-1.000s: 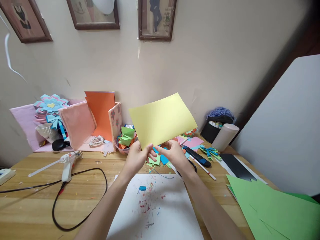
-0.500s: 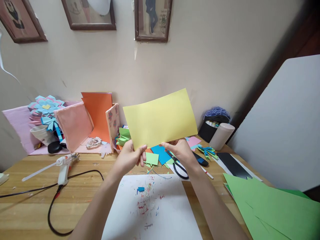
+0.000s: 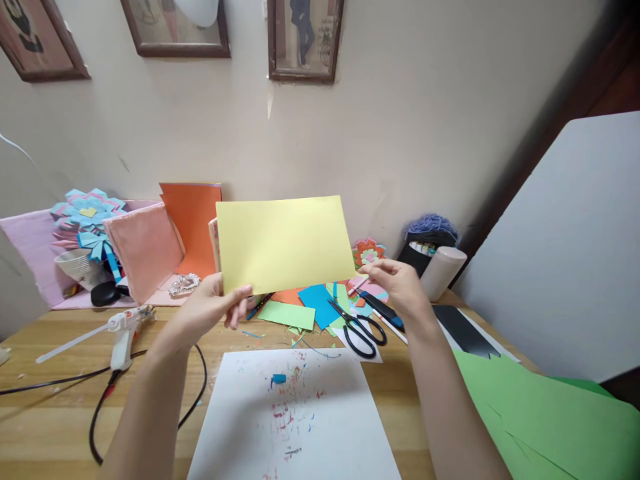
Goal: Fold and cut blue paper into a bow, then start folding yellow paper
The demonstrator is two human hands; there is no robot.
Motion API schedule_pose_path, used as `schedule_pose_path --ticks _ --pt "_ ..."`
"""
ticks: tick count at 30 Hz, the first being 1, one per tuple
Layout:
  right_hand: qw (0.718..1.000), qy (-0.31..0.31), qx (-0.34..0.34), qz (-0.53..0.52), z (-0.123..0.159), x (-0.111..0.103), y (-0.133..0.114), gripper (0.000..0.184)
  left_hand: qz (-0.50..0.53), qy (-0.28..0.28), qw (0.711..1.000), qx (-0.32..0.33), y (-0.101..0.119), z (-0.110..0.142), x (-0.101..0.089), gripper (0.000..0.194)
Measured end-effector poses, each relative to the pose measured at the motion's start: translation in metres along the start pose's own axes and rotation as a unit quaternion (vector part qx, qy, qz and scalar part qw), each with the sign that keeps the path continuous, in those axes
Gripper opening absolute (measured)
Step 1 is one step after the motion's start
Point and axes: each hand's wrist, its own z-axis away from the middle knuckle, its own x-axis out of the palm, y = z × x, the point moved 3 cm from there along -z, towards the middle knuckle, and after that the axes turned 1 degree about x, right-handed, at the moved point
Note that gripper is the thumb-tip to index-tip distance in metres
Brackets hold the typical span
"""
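Head view: left hand [image 3: 213,308] pinches yellow paper [image 3: 285,243]; right hand [image 3: 400,287], half-open, empty, beside it.

A cream wall [image 3: 450,100] with three dark-framed pictures [image 3: 304,37] stands behind a wooden desk [image 3: 60,413] lit by soft daylight, while a dark wooden strip [image 3: 560,120] runs diagonally at the right beside a pale grey board [image 3: 565,253].

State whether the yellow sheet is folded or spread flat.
Spread flat: the yellow sheet shows no crease, held at its lower corner by the left hand.
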Motion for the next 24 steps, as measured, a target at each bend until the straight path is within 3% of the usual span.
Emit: schedule_pose_path --ticks 2,4,6,9,10,12,15,19,24 --pt "0.996 0.071 0.001 -0.055 -0.005 -0.015 0.002 0.018 -0.005 0.029 1.000 0.008 -0.006 0.001 -0.013 0.043" --pt "0.991 0.076 0.010 -0.105 -0.005 -0.017 0.000 0.019 -0.012 0.014 1.000 0.011 -0.010 0.002 -0.019 0.044" --pt "0.993 -0.002 0.024 -0.119 0.000 -0.005 -0.005 0.029 -0.006 -0.006 1.000 0.008 -0.010 0.001 -0.017 0.044" --pt "0.976 -0.189 0.074 -0.083 0.016 0.031 -0.009 0.040 0.021 -0.028 0.999 -0.013 -0.010 -0.003 -0.006 0.041" --pt "0.971 -0.214 0.078 -0.072 0.021 0.042 -0.010 0.040 0.037 -0.032 0.999 -0.017 -0.011 -0.006 -0.001 0.039" --pt "0.969 -0.217 0.083 -0.078 0.025 0.056 -0.007 0.041 0.071 -0.019 0.997 -0.022 -0.017 -0.013 0.006 0.035" --pt "0.978 -0.167 0.083 -0.098 0.023 0.063 0.001 0.041 0.115 0.051 0.992 -0.030 -0.031 -0.025 0.011 0.030" --pt "0.986 -0.113 0.080 -0.097 0.019 0.060 0.007 0.039 0.129 0.048 0.989 -0.048 -0.045 -0.035 0.021 0.032" --pt "0.988 -0.111 0.081 -0.076 0.023 0.058 -0.001 0.032 0.104 0.063 0.992 -0.047 -0.043 -0.036 0.022 0.026"
